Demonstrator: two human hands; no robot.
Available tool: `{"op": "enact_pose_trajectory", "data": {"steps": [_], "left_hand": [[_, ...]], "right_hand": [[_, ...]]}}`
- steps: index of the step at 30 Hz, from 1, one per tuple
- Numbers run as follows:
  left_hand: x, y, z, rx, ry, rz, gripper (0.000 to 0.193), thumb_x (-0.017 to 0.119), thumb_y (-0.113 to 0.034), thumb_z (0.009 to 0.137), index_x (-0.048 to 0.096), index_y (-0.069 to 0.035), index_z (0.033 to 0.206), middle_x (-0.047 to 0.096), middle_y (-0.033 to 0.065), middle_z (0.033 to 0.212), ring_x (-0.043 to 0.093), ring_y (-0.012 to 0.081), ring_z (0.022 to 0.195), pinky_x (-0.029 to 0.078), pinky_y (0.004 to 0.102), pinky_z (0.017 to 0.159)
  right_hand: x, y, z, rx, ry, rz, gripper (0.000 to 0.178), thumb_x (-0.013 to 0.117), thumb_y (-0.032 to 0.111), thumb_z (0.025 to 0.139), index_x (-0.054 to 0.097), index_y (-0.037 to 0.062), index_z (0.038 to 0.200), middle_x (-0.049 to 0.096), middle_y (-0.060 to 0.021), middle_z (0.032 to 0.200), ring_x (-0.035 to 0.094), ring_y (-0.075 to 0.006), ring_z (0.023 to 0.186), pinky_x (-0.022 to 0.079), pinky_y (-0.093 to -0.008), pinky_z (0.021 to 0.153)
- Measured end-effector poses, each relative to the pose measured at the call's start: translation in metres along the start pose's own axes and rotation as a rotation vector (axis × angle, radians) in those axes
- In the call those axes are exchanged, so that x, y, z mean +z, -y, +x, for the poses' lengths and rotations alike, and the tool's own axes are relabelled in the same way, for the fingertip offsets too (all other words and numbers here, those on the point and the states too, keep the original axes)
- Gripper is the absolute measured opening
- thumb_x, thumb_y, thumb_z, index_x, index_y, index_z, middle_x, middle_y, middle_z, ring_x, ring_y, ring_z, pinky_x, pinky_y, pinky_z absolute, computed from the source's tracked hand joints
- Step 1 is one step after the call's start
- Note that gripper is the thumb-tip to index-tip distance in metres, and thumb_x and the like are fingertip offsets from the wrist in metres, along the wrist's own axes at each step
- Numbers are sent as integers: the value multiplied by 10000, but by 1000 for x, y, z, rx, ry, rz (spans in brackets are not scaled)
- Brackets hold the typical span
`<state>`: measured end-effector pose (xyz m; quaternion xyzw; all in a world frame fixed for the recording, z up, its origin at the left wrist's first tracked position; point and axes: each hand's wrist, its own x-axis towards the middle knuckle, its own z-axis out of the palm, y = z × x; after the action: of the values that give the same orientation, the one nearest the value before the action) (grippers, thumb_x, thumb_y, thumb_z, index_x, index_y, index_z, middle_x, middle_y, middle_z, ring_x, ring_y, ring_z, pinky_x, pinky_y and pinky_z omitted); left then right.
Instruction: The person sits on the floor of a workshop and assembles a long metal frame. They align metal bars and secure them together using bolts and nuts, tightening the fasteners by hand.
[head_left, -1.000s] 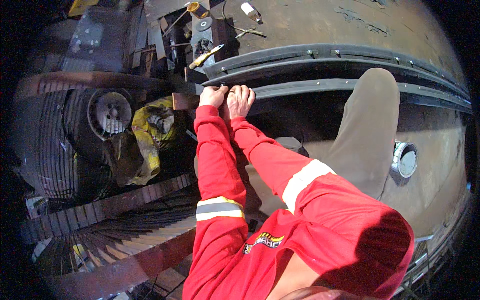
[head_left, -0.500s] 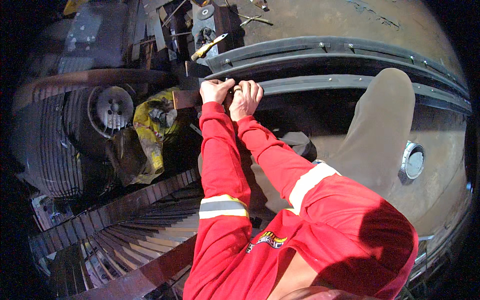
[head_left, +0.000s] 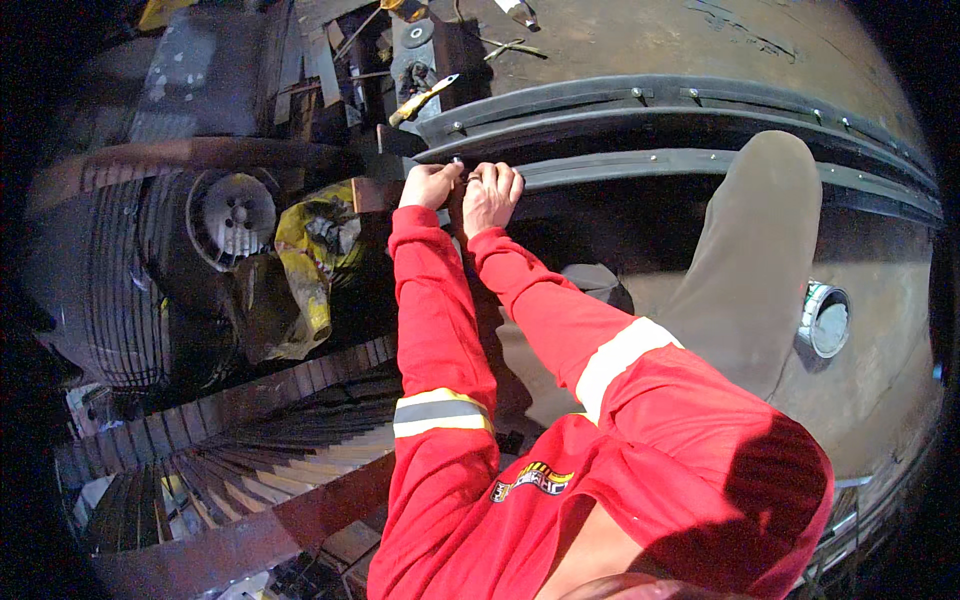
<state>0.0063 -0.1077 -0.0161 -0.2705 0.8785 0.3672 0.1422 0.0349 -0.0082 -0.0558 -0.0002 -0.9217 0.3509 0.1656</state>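
Both hands meet at the left end of the lower dark curved strip [head_left: 600, 170], which has small bright bolts along it. My left hand [head_left: 428, 187] is closed, thumb and fingers pinched at a small shiny metal piece [head_left: 457, 160] that looks like a bolt end. Close beside it, my right hand [head_left: 490, 197] has its fingers curled down at the strip's end; what they grip is hidden underneath. A second bolted strip [head_left: 560, 103] runs just beyond, parallel to the first. Past its left end lies a paint brush [head_left: 424, 100] with a pale tip.
A yellow, stained cloth [head_left: 300, 255] lies left of my arms, beside a round metal hub [head_left: 235, 215]. An open can [head_left: 826, 320] stands at right, past my knee [head_left: 775, 190]. A slatted metal frame [head_left: 240, 525] lies lower left. A grinding disc [head_left: 417, 33] is at the top.
The view has shifted slightly. Both hands stay at the strip's end in nearly the same pose, and the small shiny piece by the left thumb shows more clearly.
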Motion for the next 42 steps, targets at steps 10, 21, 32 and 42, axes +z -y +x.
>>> {"op": "enact_pose_trajectory", "data": {"steps": [10,21,32,42], "left_hand": [[11,-1,1,-61,-213,-145,322,719,-299,563,642,13,584,617,72,601,557,134,535,461,281,561],[20,-41,-20,-62,-422,328,386,732,-371,527,663,-17,666,635,157,675,631,268,633,498,345,640],[7,-8,-8,-114,-180,37,405,687,-366,581,682,-5,763,652,142,722,632,214,691,484,308,688],[12,-17,-14,-78,-299,-4,314,727,-298,521,613,-6,513,578,70,513,544,136,475,456,285,519]], "right_hand": [[-16,4,3,24,-5,80,172,498,166,729,593,31,778,522,-68,945,423,-245,1014,261,-401,943],[10,-7,-4,-59,-93,-80,162,532,229,674,618,92,660,525,-12,874,438,-212,992,273,-415,954],[-11,4,2,47,41,-13,218,441,161,791,618,34,772,518,-62,934,412,-241,1049,239,-395,997],[-10,0,-1,16,17,48,201,465,168,753,615,35,752,534,-56,957,404,-242,1062,240,-421,994]]}}
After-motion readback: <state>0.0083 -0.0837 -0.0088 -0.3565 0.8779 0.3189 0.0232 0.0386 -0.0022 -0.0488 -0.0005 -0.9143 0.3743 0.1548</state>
